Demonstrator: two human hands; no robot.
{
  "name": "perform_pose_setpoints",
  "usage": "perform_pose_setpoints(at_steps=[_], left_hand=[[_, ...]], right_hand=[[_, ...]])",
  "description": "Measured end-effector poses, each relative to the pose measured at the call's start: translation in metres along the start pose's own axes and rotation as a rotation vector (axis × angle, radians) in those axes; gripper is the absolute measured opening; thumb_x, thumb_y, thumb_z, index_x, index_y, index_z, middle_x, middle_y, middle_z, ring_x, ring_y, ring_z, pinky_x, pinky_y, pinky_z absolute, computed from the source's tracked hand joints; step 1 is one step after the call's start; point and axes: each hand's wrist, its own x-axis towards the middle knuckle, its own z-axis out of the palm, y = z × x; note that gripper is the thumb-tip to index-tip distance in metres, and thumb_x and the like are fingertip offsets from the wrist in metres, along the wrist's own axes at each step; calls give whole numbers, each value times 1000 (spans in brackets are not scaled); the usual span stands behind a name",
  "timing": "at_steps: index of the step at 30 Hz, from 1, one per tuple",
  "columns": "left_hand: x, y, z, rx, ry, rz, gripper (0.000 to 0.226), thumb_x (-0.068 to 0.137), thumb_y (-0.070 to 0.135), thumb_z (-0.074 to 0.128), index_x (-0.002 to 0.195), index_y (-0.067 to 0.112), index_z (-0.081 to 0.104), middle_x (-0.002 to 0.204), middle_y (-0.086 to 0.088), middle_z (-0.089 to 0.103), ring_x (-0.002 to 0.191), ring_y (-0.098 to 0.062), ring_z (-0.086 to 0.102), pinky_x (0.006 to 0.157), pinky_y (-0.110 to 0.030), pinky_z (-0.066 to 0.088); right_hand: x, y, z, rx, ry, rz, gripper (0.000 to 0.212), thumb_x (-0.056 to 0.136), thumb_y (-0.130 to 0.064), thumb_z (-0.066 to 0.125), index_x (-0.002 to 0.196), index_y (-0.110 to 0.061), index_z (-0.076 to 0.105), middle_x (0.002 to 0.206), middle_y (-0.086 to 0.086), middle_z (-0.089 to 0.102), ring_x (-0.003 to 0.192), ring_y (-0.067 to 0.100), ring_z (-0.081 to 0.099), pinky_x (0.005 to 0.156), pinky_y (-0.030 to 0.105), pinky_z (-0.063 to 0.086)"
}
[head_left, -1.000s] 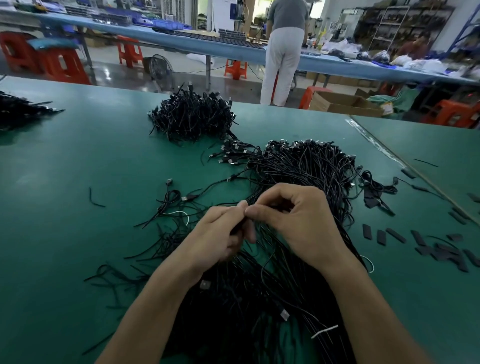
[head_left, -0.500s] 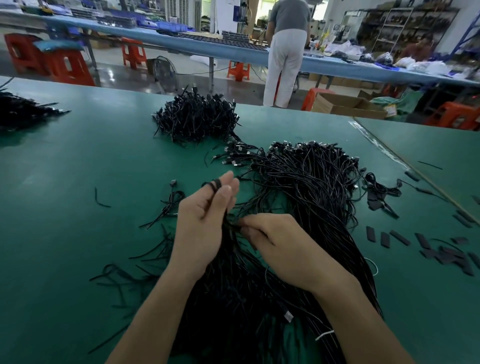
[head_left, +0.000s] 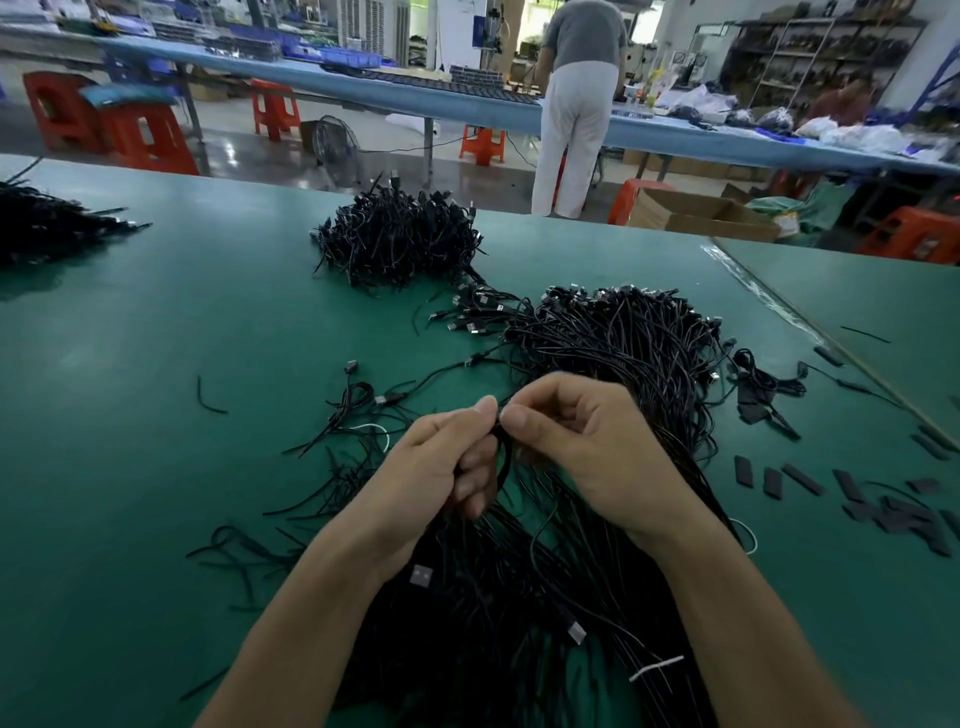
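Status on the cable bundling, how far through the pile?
Done, apparently: the far heap of bundled cables. In hand: left hand and right hand pinch one black cable between them. Left: the large loose pile beneath and beyond the hands, seemingly the bigger share.

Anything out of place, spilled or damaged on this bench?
Only loose scatter: flat black strips lie strewn on the green table at right, a short black cable piece sits alone at left, and a white tie lies loose on the cable bundle. No damage visible. The left hand and right hand pinch one cable.
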Motion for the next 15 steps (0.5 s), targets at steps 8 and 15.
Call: perform_pose_setpoints(at_steps=[8, 15], left_hand=[[1, -1, -2, -116, -3, -24, 49, 95, 45, 49, 53, 22, 37, 55, -1, 36, 57, -18, 35, 55, -23, 36], [2, -5, 0, 5, 85, -76, 48, 98, 48, 47, 60, 19, 41, 58, 0, 38, 57, -16, 41, 53, -24, 36]], right_hand=[[-5, 2, 3, -146, -111, -20, 7, 100, -23, 57, 98, -20, 63, 100, 3, 66, 83, 18, 65, 78, 39, 51], [-9, -2, 4, -415, -38, -80, 11, 97, -18, 63, 86, -21, 62, 72, -18, 62, 67, 2, 58, 62, 13, 43]])
